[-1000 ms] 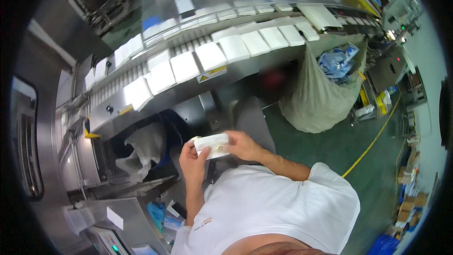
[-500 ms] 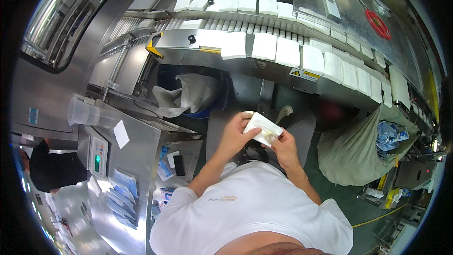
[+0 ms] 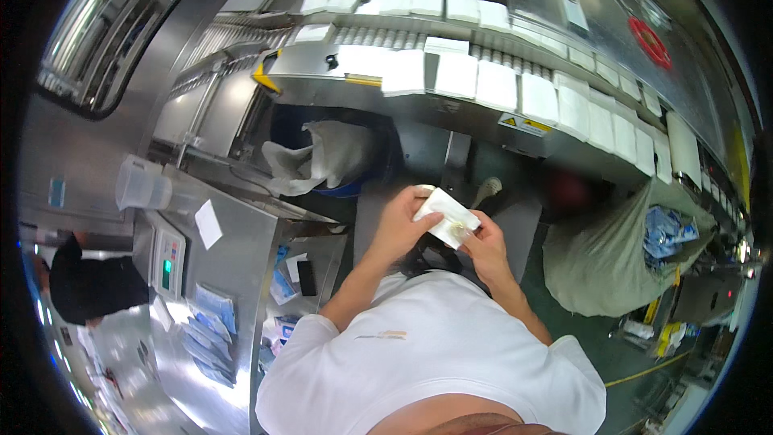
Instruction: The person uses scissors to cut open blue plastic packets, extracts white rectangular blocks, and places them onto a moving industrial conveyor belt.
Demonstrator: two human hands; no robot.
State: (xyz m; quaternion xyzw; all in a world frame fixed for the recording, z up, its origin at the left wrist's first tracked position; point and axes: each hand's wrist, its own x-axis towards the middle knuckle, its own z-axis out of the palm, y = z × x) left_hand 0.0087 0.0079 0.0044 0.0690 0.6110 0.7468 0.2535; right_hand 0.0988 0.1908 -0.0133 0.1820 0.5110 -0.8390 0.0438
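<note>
My left hand [image 3: 408, 221] and my right hand [image 3: 485, 243] both grip a small white folded pack [image 3: 444, 208] in front of my body. The left thumb lies across its top face, while the right fingers pinch its lower right edge. A yellowish patch shows on the pack near the right fingers. Beyond my hands, several similar white packs [image 3: 456, 75] lie in a row along the near edge of a roller conveyor [image 3: 378, 37]. Further white packs stand in a second row behind the rollers.
On the left, a steel table [image 3: 241, 254] bears a scale [image 3: 167, 262], a clear plastic jug [image 3: 143, 187] and blue packets [image 3: 211, 338]. A lined blue bin [image 3: 342, 190] stands under the conveyor. To the right hangs a large cloth sack [image 3: 592, 262] with blue wrappers. Another person [image 3: 97, 278] is at far left.
A white pack now lies on the rollers behind the near row, where bare rollers showed before. The held pack tilts slightly more; both hands keep their grip.
</note>
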